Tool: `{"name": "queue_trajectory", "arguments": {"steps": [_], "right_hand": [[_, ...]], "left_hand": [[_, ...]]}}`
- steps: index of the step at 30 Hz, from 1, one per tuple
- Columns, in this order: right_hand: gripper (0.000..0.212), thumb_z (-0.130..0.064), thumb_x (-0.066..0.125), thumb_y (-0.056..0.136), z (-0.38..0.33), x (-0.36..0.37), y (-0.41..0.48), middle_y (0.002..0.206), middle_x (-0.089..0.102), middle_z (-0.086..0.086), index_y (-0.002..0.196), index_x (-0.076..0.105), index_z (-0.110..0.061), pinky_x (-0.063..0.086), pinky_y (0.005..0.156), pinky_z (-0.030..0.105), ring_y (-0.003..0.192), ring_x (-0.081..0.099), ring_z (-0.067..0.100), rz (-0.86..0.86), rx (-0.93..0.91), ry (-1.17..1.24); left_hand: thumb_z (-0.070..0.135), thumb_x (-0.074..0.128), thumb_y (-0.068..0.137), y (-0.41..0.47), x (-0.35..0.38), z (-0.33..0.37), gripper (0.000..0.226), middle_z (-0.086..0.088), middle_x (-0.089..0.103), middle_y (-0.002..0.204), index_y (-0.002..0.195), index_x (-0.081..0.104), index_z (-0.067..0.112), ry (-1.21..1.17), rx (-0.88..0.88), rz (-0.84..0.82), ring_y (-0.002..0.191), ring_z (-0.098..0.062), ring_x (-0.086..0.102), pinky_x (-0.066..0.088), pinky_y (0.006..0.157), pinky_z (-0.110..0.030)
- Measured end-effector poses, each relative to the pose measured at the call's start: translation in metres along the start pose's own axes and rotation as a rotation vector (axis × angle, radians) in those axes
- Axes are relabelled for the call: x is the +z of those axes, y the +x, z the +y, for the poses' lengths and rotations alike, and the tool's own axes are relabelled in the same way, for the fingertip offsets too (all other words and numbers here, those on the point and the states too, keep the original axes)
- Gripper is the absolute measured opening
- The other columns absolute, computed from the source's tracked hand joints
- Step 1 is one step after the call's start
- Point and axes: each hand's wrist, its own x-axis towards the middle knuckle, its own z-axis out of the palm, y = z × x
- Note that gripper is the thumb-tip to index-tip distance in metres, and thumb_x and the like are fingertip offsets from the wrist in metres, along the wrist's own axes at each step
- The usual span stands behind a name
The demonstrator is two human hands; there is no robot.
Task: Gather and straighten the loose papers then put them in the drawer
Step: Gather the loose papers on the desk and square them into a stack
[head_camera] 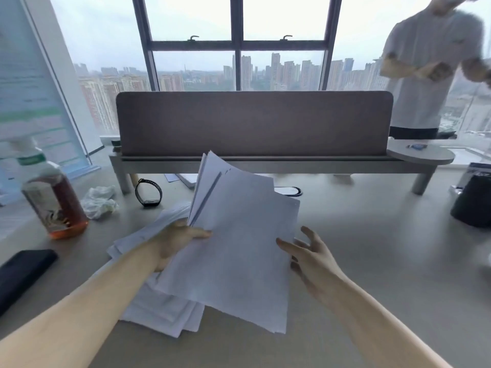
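left hand [177, 241]: clamped on the sheaf [239, 251] at its left edge, thumb on top, fingers hidden under the paper. forearm comes in from bottom left.
right hand [312, 257]: fingers spread, not gripping anything, fingertips just touching or nearly touching the sheaf's right edge, can't tell which.
sheaf: white sheets, lifted off the desk [372, 261] and tilted up away from the camera. not squared at all, corners fan out at the top and along the bottom right.
pile [159, 312]: more white sheets lying flat on the desk under and left of the sheaf, also messy, edges staggered.
drawer: not visible from here.
phone [24, 274]: dark slab, left edge of the desk, well apart from the pile.
bottle [53, 200]: clear w/ amber liquid, white cap, upright, left side, behind the phone.
wad [98, 200]: crumpled white plastic or tissue, just right of the bottle.
band [148, 192]: black watch or fitness band standing on edge, near the shelf leg.
bag [471, 205]: dark thing at far right, cut off by the frame.
shelf [265, 163]: grey riser across the back of the desk w/ a brownish divider [252, 123] standing on it.
person [427, 75]: blurry, white tee, standing behind the desk on the right.
window [239, 43]: big, dark frame, city towers outside.
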Motion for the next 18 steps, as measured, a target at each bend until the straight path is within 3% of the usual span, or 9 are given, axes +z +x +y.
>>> {"name": "queue_trajectory", "arguments": {"steps": [2, 4, 6, 8, 10, 12, 14, 18], "right_hand": [[0.063, 0.000, 0.074, 0.087, -0.002, 0.030, -0.003, 0.108, 0.077, 0.005, 0.142, 0.047, -0.011, 0.060, 0.093, 0.050, 0.099, 0.076, 0.029, -0.058, 0.016, -0.030], [0.054, 0.003, 0.072, 0.082, -0.002, 0.054, -0.005, 0.104, 0.076, 0.007, 0.128, 0.047, -0.011, 0.063, 0.080, 0.044, 0.092, 0.075, 0.028, -0.027, 0.011, -0.074], [0.053, -0.001, 0.073, 0.074, 0.001, 0.071, -0.005, 0.108, 0.076, 0.012, 0.122, 0.052, -0.007, 0.063, 0.088, 0.050, 0.097, 0.075, 0.033, -0.009, 0.009, -0.108], [0.048, 0.004, 0.069, 0.075, 0.007, 0.085, -0.003, 0.107, 0.077, 0.016, 0.121, 0.060, -0.004, 0.061, 0.092, 0.055, 0.099, 0.076, 0.037, 0.015, 0.012, -0.134], [0.038, 0.009, 0.067, 0.078, 0.015, 0.094, 0.002, 0.104, 0.077, 0.018, 0.115, 0.065, 0.000, 0.061, 0.091, 0.056, 0.097, 0.075, 0.040, 0.061, 0.029, -0.142], [0.030, 0.009, 0.066, 0.080, 0.022, 0.099, 0.005, 0.103, 0.075, 0.020, 0.110, 0.066, 0.003, 0.062, 0.088, 0.055, 0.096, 0.074, 0.042, 0.098, 0.050, -0.152], [0.037, 0.001, 0.067, 0.075, 0.029, 0.099, 0.009, 0.105, 0.074, 0.020, 0.112, 0.064, 0.000, 0.063, 0.083, 0.056, 0.092, 0.074, 0.040, 0.126, 0.048, -0.199], [0.036, 0.003, 0.066, 0.080, 0.029, 0.095, 0.014, 0.104, 0.075, 0.019, 0.116, 0.063, -0.003, 0.063, 0.085, 0.056, 0.093, 0.074, 0.040, 0.155, 0.045, -0.229]], "left_hand": [[0.010, 0.067, 0.095, -0.009, -0.017, -0.009, 0.021, -0.018, 0.081, 0.109, 0.114, 0.077, 0.009, -0.032, 0.028, 0.049, 0.093, -0.034, 0.079, 0.064, 0.077, -0.037], [0.017, 0.072, 0.094, -0.019, -0.031, -0.015, 0.021, -0.010, 0.083, 0.105, 0.114, 0.076, 0.014, 0.056, 0.062, 0.064, 0.090, -0.025, 0.080, 0.063, 0.073, -0.032], [0.027, 0.080, 0.088, -0.024, -0.048, -0.019, 0.028, 0.002, 0.084, 0.101, 0.116, 0.075, 0.021, 0.233, 0.078, 0.035, 0.088, -0.015, 0.081, 0.061, 0.072, -0.024], [0.037, 0.084, 0.082, -0.016, -0.064, -0.024, 0.035, 0.005, 0.083, 0.098, 0.113, 0.073, 0.023, 0.396, 0.107, 0.133, 0.084, -0.009, 0.077, 0.056, 0.069, -0.020], [0.050, 0.081, 0.079, -0.002, -0.082, -0.030, 0.045, -0.002, 0.078, 0.106, 0.110, 0.067, 0.021, 0.536, 0.100, 0.375, 0.090, -0.017, 0.073, 0.054, 0.072, -0.029], [0.062, 0.068, 0.080, 0.008, -0.098, -0.036, 0.064, -0.011, 0.071, 0.124, 0.124, 0.062, 0.016, 0.789, 0.026, 0.514, 0.108, -0.029, 0.068, 0.054, 0.089, -0.037], [0.072, 0.060, 0.081, 0.014, -0.106, -0.043, 0.088, -0.017, 0.058, 0.143, 0.143, 0.050, 0.010, 0.871, -0.132, 0.452, 0.123, -0.034, 0.060, 0.051, 0.099, -0.039], [0.069, 0.058, 0.085, 0.015, -0.100, -0.041, 0.073, -0.014, 0.062, 0.137, 0.128, 0.055, 0.010, 0.977, -0.214, 0.431, 0.122, -0.031, 0.061, 0.044, 0.099, -0.039]]}}
